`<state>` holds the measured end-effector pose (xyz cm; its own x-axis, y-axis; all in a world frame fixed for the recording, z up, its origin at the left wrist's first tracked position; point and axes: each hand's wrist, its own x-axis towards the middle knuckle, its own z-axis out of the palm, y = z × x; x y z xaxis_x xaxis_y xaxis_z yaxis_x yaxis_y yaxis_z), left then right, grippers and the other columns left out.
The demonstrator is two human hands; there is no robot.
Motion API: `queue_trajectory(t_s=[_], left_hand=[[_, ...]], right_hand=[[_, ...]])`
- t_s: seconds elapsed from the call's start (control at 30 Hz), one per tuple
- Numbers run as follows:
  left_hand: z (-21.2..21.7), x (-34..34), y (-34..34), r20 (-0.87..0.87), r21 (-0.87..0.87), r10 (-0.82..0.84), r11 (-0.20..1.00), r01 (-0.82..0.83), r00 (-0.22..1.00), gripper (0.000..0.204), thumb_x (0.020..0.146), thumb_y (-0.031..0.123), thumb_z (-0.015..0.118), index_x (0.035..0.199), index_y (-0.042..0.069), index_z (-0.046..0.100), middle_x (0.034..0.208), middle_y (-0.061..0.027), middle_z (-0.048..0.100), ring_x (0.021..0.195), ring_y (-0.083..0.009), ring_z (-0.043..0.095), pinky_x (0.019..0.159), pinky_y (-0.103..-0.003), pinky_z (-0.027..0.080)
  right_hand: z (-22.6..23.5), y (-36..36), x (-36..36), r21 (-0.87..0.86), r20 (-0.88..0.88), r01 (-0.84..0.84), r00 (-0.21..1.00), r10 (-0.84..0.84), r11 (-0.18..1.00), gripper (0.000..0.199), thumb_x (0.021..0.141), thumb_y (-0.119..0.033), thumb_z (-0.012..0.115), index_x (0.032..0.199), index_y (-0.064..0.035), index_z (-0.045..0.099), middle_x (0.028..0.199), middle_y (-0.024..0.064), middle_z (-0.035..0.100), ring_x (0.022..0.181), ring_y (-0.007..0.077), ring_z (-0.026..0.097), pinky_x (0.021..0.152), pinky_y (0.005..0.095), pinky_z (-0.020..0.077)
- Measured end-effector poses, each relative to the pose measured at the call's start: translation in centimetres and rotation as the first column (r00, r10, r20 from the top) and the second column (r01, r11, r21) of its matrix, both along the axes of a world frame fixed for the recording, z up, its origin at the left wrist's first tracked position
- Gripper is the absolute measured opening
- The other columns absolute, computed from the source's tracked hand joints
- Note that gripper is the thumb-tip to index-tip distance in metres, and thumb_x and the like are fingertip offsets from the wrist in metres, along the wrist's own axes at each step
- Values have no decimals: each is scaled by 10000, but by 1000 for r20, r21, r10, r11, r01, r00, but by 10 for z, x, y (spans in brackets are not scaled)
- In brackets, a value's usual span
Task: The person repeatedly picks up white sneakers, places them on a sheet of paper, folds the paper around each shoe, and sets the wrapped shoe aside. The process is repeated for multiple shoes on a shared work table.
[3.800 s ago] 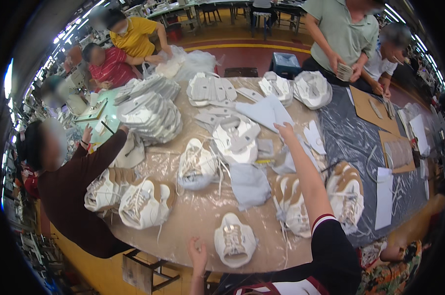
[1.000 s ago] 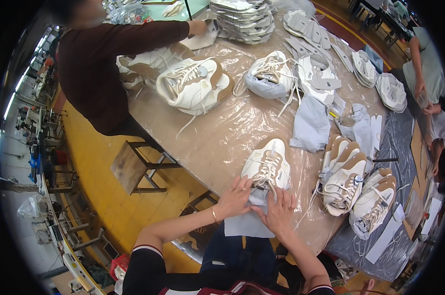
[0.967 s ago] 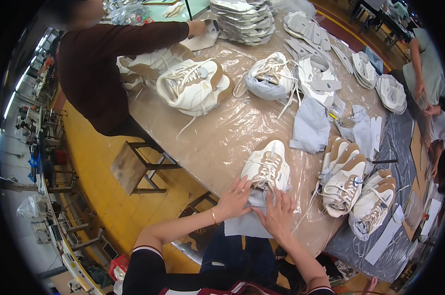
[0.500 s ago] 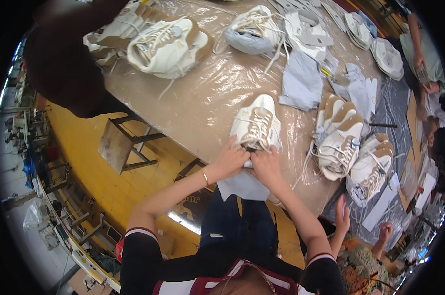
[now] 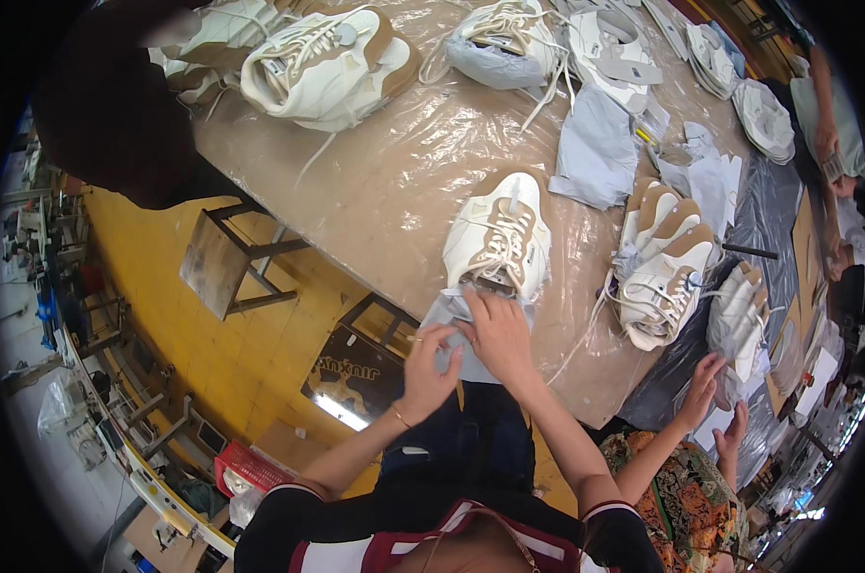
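Note:
A white sneaker (image 5: 494,234) with beige laces lies on the plastic-covered table in front of me, toe pointing away. A thin grey sheet (image 5: 442,311) lies at its heel and hangs over the table edge. My right hand (image 5: 501,342) is at the heel opening, fingers bent onto the sheet, thumb and fingers closing on its edge. Just left of it, off the shoe, my left hand (image 5: 430,374) has its fingers bent and thumb apart, with nothing visible between them. The fingers of the right hand cover part of the heel.
More white sneakers (image 5: 322,72) stand at the far left, with another sneaker (image 5: 509,43) at the back. Grey sheets (image 5: 597,148) lie to the right, beside a row of shoes (image 5: 663,291). A co-worker's hands (image 5: 704,392) hold grey material at lower right. A wooden stool (image 5: 217,263) stands left.
My left hand has drawn back from the heel, down and left. The grey sheet now shows higher around the heel. The co-worker's hands have reached to the shoes at right.

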<state>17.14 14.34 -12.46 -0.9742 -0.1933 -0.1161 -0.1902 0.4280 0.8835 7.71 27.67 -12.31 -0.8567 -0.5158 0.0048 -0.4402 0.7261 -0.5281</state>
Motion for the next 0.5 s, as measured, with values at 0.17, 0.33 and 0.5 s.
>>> queue_trajectory(t_s=[0.17,0.33,0.5], left_hand=[[3,-18,29,355,602,295,654,-458,887,301,947,134,583,1203,-13,522,1078,-108,583,907,-114,586,686,-263,495],[4,-47,-6,-59,-224,284,931,-290,957,320,865,152,703,1124,23,566,944,-69,526,788,-130,511,637,-272,432],[-18,-72,-21,106,139,51,988,-66,993,184,859,141,713,972,34,615,807,-25,552,703,-85,513,601,-241,413]], right_hand=[[6,1,-16,40,135,-94,987,88,995,476,782,-230,709,1222,-102,578,893,82,604,866,258,599,781,386,432],[26,12,-22,8,145,-108,984,106,994,483,789,-215,714,1239,-115,567,927,109,619,876,292,603,755,408,456],[26,14,-20,-65,189,-54,980,65,996,532,775,-176,733,1262,-103,531,1028,129,618,928,335,604,780,446,491]])
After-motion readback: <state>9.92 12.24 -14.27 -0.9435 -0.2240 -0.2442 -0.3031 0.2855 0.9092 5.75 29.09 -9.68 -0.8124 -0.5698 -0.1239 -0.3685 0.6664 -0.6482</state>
